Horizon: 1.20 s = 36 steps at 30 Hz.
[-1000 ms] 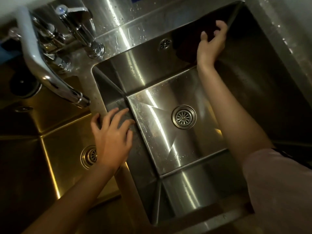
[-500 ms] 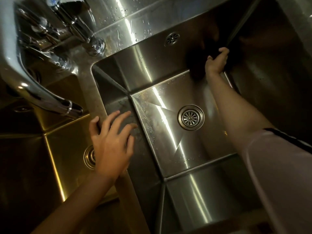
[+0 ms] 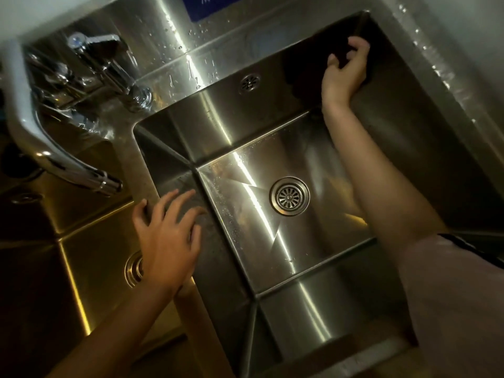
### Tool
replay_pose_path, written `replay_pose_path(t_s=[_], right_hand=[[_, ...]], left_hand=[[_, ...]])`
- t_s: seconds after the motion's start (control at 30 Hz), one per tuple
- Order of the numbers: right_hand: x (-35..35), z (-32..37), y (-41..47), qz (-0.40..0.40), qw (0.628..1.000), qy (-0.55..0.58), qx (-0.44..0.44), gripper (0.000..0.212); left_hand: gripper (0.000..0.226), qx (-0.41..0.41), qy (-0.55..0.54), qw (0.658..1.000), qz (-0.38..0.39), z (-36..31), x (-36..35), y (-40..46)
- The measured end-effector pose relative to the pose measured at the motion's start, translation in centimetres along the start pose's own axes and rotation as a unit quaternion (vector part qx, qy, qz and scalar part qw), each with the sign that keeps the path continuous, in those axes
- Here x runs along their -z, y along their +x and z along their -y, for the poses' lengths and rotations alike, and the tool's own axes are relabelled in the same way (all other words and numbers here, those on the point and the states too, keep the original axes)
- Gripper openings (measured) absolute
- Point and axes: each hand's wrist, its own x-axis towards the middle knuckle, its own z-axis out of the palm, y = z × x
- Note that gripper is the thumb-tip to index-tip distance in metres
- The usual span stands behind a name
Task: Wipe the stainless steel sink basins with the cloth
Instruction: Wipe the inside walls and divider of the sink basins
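The right stainless steel basin (image 3: 240,148) fills the middle of the view, with its round drain (image 3: 289,196) in the wet floor. My right hand (image 3: 343,75) reaches into the basin's far right corner, where its curled fingers hold a dark cloth (image 3: 305,64) against the back wall near the rim. The cloth is hard to tell from the shadow around it. My left hand (image 3: 169,236) rests with spread fingers on the divider (image 3: 136,165) between the two basins. The left basin (image 3: 90,241) lies in dim yellow light.
A curved chrome faucet (image 3: 68,165) reaches over the left basin from the back left, with a lever tap (image 3: 109,61) behind it. An overflow hole (image 3: 249,83) sits in the right basin's back wall. Water drops cover the back ledge under a blue sign (image 3: 215,6).
My right hand slid the cloth down the back wall half a second ago and is now back up near the rim in the far right corner. My left hand has stayed on the divider.
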Motion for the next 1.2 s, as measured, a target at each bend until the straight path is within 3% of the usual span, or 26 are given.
replay_pose_path(t_s=[0.13,0.27,0.47,0.77,1.0,1.2], right_hand=[[1.4,3.3,0.0,-0.021,0.997,0.026,0.062,0.035],[1.2,2.7,0.3,-0.023,0.998,0.011,0.061,0.035],[-0.2,-4.2,1.0,0.031,0.997,-0.068,0.013,0.039],[-3.4,-12.2,0.8,0.020,0.989,-0.092,-0.117,0.046],[-4.6,-12.2,0.4,-0.074,0.985,-0.048,-0.151,0.036],[-3.5,-9.1,0.0,-0.165,0.979,0.016,-0.121,0.036]], left_hand=[[0.048,-0.007,0.017,1.000,0.008,0.4,-0.4,0.1],[0.045,-0.016,0.018,1.000,-0.007,0.7,-0.8,0.1],[0.042,-0.022,0.024,0.999,-0.017,0.6,-0.9,0.3],[0.040,-0.016,0.038,0.999,-0.013,1.2,-1.5,0.4],[0.038,-0.019,0.030,0.999,-0.025,1.4,-1.6,0.4],[0.039,-0.017,0.037,0.999,-0.011,1.4,-1.4,0.4]])
